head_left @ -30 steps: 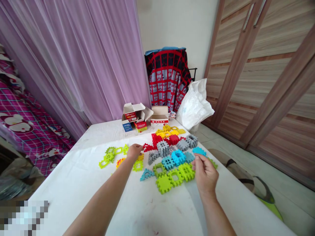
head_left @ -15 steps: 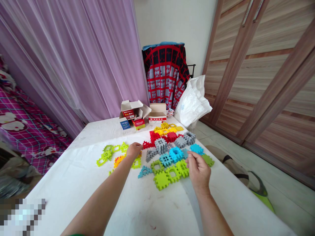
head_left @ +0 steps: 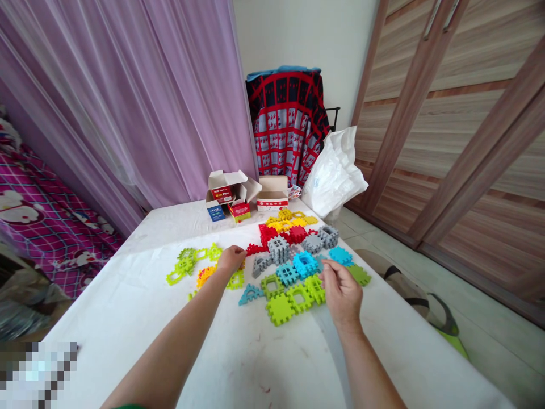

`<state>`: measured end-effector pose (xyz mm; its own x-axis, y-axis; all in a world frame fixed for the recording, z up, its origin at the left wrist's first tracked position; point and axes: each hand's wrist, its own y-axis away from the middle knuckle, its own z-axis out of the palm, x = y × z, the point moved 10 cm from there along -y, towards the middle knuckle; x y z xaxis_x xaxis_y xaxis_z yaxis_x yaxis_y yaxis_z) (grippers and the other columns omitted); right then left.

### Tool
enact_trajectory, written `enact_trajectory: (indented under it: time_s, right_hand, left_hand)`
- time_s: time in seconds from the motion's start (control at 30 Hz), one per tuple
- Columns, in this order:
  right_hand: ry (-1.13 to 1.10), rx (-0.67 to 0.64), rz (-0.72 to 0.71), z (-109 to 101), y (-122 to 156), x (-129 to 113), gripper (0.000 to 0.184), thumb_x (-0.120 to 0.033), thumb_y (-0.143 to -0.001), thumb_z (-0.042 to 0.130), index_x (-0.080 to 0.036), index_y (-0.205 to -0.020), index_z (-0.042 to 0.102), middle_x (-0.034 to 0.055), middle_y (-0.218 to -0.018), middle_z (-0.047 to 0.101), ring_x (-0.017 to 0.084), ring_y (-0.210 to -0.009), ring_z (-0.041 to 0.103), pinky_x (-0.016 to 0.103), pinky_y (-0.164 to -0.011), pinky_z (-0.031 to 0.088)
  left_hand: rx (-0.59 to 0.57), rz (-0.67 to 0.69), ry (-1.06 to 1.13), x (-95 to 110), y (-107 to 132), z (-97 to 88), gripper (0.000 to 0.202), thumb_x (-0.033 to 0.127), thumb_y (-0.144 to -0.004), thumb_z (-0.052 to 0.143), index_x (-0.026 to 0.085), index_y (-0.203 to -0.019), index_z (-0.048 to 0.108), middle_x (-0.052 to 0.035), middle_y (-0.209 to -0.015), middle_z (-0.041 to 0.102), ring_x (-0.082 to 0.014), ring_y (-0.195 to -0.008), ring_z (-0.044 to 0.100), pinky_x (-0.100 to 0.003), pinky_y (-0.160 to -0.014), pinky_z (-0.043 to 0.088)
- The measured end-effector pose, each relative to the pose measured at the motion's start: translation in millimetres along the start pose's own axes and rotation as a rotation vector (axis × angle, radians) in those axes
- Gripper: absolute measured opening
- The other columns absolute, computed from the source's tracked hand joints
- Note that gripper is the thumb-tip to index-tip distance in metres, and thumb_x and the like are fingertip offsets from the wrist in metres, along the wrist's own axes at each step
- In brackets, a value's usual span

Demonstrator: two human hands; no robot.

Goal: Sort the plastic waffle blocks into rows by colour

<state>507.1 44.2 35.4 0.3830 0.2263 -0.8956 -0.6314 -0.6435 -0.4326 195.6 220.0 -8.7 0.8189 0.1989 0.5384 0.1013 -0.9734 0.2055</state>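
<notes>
Toothed plastic building tiles lie on a white table (head_left: pixel 238 352). My left hand (head_left: pixel 230 259) rests palm down, fingers curled, over an orange tile (head_left: pixel 205 276) and beside a flat red piece (head_left: pixel 254 249); what its fingers hold is hidden. My right hand (head_left: pixel 339 290) hovers with thumb and fingers pinched at the edge of the green tiles (head_left: pixel 293 300), close to a blue tile (head_left: pixel 340 255). Grey cubes (head_left: pixel 279 249), blue cubes (head_left: pixel 303 263), red blocks (head_left: pixel 289 234) and yellow tiles (head_left: pixel 289 219) sit between and beyond the hands.
Small open cardboard boxes (head_left: pixel 232 196) stand at the table's far edge. Loose lime tiles (head_left: pixel 187 262) lie at the left. A white plastic bag (head_left: pixel 336 173) and a red patterned cloth over a chair (head_left: pixel 287 128) are behind. Purple curtain left, wooden wardrobe right.
The view shifted slightly. My right hand has drifted a little left toward the green tiles. My left hand stays on the same spot.
</notes>
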Motion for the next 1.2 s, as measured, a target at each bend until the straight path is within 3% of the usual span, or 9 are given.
enact_trajectory:
  time_s: [0.17,0.4,0.8,1.2]
  right_hand:
    - [0.001,0.002,0.008,-0.2,-0.2,0.3,0.035,-0.046,-0.081,0.053,-0.015,-0.086,0.07,0.003,-0.06,0.066,0.014,-0.048,0.057,0.026,-0.053,0.048]
    - [0.006,-0.008,0.012,1.9,0.4,2.7,0.036,-0.047,-0.082,0.053,-0.016,-0.085,0.071,0.003,-0.06,0.066,0.014,-0.049,0.058,0.026,-0.054,0.049]
    - [0.022,-0.033,-0.002,4.9,1.4,0.3,0.036,-0.046,-0.083,0.052,-0.015,-0.086,0.071,0.0023,-0.058,0.065,0.014,-0.049,0.058,0.025,-0.052,0.048]
    - [0.033,-0.038,-0.002,4.7,1.7,2.7,0.035,-0.046,-0.083,0.053,-0.016,-0.087,0.071,0.0029,-0.061,0.066,0.014,-0.049,0.058,0.025,-0.053,0.048]
  left_hand:
    - [0.05,0.088,-0.155,10.3,2.2,-10.3,0.019,0.034,-0.082,0.06,0.022,-0.095,0.067,-0.0045,-0.1,0.074,-0.0184,-0.089,0.068,-0.023,-0.069,0.047]
    - [0.043,0.213,-0.383,28.6,5.4,0.4,0.044,0.037,-0.081,0.061,0.029,-0.123,0.054,-0.0083,-0.115,0.068,-0.0264,-0.105,0.063,-0.034,-0.082,0.048]
    - [-0.004,0.283,-0.568,48.5,6.9,13.5,0.036,0.037,-0.089,0.047,0.03,-0.123,0.056,-0.0126,-0.117,0.062,-0.0302,-0.102,0.064,-0.039,-0.079,0.05]
    - [-0.003,0.275,-0.559,46.0,-1.6,8.2,0.032,0.033,-0.087,0.05,0.033,-0.116,0.063,-0.0086,-0.113,0.065,-0.0266,-0.102,0.063,-0.035,-0.082,0.048]
